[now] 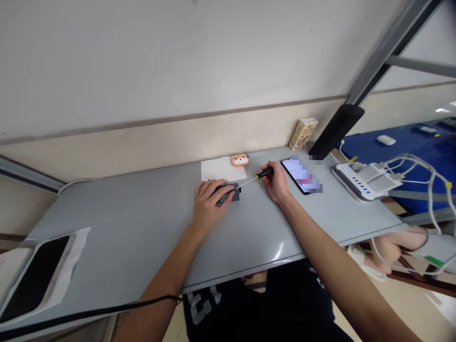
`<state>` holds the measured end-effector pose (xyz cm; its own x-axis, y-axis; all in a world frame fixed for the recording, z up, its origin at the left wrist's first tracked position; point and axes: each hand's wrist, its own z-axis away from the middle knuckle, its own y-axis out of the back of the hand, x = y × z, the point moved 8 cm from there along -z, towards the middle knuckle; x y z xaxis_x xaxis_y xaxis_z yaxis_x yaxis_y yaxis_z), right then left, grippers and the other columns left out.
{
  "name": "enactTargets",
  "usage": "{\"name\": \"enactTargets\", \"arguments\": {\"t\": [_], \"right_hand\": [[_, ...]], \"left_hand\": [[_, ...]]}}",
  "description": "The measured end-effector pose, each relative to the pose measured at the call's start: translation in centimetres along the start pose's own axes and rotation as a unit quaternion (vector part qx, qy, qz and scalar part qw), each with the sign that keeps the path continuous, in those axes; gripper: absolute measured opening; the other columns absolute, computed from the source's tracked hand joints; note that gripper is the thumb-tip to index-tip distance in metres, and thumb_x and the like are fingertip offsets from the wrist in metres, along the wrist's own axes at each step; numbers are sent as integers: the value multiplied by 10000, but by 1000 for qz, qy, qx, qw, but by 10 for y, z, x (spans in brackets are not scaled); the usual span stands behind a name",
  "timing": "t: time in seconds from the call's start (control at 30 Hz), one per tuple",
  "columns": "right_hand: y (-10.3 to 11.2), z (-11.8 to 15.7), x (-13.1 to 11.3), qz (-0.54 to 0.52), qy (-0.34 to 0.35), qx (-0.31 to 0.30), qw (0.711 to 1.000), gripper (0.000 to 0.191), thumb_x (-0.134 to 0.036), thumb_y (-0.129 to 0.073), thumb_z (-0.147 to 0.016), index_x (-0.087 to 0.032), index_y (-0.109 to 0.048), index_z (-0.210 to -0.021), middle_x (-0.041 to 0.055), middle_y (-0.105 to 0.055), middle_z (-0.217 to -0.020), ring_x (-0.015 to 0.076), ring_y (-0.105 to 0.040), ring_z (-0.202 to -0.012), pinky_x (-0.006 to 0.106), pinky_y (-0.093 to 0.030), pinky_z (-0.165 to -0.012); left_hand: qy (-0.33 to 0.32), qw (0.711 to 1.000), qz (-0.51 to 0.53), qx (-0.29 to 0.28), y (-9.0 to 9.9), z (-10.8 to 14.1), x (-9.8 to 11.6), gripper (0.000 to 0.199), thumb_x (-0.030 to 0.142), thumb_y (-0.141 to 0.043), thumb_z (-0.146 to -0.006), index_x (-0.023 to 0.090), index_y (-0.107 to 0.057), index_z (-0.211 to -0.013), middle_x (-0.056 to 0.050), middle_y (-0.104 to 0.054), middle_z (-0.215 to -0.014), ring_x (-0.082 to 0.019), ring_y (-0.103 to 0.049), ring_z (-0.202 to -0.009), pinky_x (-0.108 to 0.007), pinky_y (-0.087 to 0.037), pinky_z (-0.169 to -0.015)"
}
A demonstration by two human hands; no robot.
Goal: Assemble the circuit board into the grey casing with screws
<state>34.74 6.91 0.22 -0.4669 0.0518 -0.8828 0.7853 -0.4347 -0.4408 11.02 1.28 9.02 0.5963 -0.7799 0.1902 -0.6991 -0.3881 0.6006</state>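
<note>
Gripping a screwdriver (265, 173) with a black-and-yellow handle, the right hand (274, 183) is closed around the handle and angles the thin steel shaft low across a grey desk (107, 223). The tip meets a small dark flat device (233, 196), which lies on the desk just in front of a sheet of white paper (221, 168). The left hand (208, 204) is curled over the device, pinning it down, and partly hides it, so no screw can be made out.

The main risk seems to be the tip skidding: at such a shallow angle, uneven pressure could send it across the casing, scratching it or jabbing the left fingers (217, 186) close by. A loosened hold could let the device shift on the smooth desk. Any small loose part could also roll away, while a careless right-hand swing could knock the smartphone (301, 175) just beside it.
</note>
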Motion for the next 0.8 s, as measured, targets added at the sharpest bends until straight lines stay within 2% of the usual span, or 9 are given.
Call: {"name": "enactTargets", "arguments": {"t": [0.23, 0.33, 0.4, 0.47, 0.57, 0.67, 0.73, 0.8], "right_hand": [[2, -1, -1, 5, 0, 3, 1000, 250, -446, -630, -802, -228, -585, -688, -9, -582, -610, 111, -421, -451, 286, -311, -413], [-1, 1, -3, 10, 18, -11, 1000, 348, -563, -625, -844, -236, -591, -731, -22, -550, -586, 116, -424, -457, 283, -314, -439], [-8, 4, -3, 29, 33, -40, 998, 437, -665, -586, -872, -235, -647, -821, -22, -567, -603, 118, -442, -479, 274, -330, -466], [-18, 10, -4, 83, 65, -84, 991, 507, -708, -544, -896, -235, -712, -972, -7, -650, -705, 119, -491, -539, 265, -366, -512], [-38, 23, -3, 212, 131, -176, 952, 492, -645, -581, -918, -250, -744, -1161, 21, -752, -943, 144, -621, -753, 272, -469, -684], [-54, 33, 1, 258, 165, -252, 918, 417, -554, -636, -919, -251, -753, -1179, 43, -760, -1176, 192, -668, -1053, 317, -486, -935], [-58, 36, 3, 262, 167, -273, 910, 397, -527, -643, -921, -256, -749, -1191, 45, -750, -1232, 206, -667, -1107, 334, -482, -980], [-59, 37, 5, 267, 161, -282, 907, 394, -516, -644, -922, -257, -743, -1203, 45, -754, -1223, 209, -676, -1081, 340, -493, -971]], "left_hand": [[-16, 999, -24, -23, -5, 1, 1, 85, 223, -678, -960, 278, -741, -973, -13, -787, -1084, -218, -695, -977, -427, -459, -897], [-32, 998, -38, -34, -6, 2, 4, 114, 209, -678, -951, 287, -739, -1008, -11, -788, -1103, -230, -684, -1001, -440, -454, -918], [-34, 998, -38, -43, -7, 3, 5, 152, 191, -676, -949, 290, -737, -1045, -9, -788, -1125, -238, -675, -1024, -447, -453, -925], [-27, 998, -31, -44, -6, 4, 7, 188, 170, -674, -945, 289, -738, -1075, -9, -786, -1150, -244, -668, -1042, -450, -460, -922], [-23, 999, -16, -37, -5, 6, 12, 237, 145, -672, -937, 283, -741, -1116, -15, -781, -1181, -248, -670, -1060, -449, -480, -921], [-19, 999, 8, -40, -6, 6, 14, 263, 136, -656, -940, 285, -747, -1136, -21, -779, -1198, -238, -679, -1078, -450, -500, -928], [-2, 998, 34, -44, -6, 5, 11, 253, 140, -642, -950, 286, -753, -1125, -17, -777, -1206, -226, -685, -1087, -448, -508, -941], [10, 997, 59, -53, -6, 4, 7, 247, 146, -635, -957, 285, -754, -1122, -10, -775, -1215, -216, -687, -1094, -445, -508, -955]]}}
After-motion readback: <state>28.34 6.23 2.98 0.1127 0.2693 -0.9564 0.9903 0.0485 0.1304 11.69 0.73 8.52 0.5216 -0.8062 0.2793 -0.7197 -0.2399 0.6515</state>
